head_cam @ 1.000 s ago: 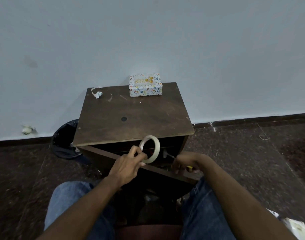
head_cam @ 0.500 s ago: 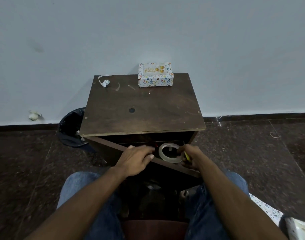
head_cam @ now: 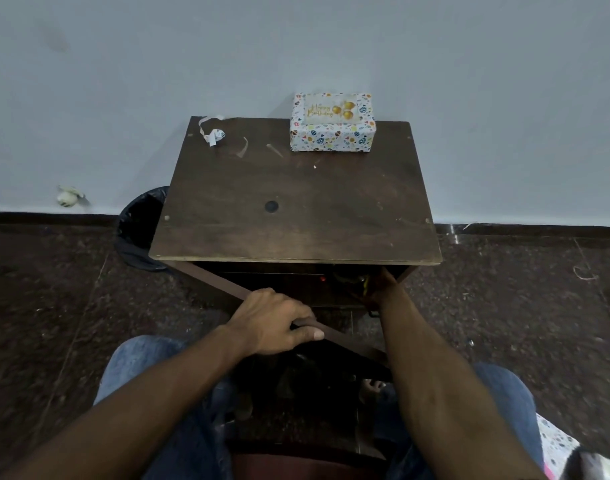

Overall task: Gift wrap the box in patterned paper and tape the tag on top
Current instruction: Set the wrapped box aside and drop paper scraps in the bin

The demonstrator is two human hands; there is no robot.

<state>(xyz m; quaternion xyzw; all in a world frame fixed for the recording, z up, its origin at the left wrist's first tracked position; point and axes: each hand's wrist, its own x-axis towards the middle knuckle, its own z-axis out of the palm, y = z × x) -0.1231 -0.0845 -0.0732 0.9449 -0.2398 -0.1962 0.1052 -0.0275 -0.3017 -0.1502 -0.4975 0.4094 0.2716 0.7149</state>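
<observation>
The box stands at the far right corner of the table, already in patterned paper, w/ the tag lying on its top. So wrapping looks done; the step in hand seems to be putting tools away. The left hand grips the open door below the table's front edge. The right hand reaches under the table top; its fingers are hidden, so its grip cannot be told. Next move probably: pull the right hand out, then close the door.
</observation>
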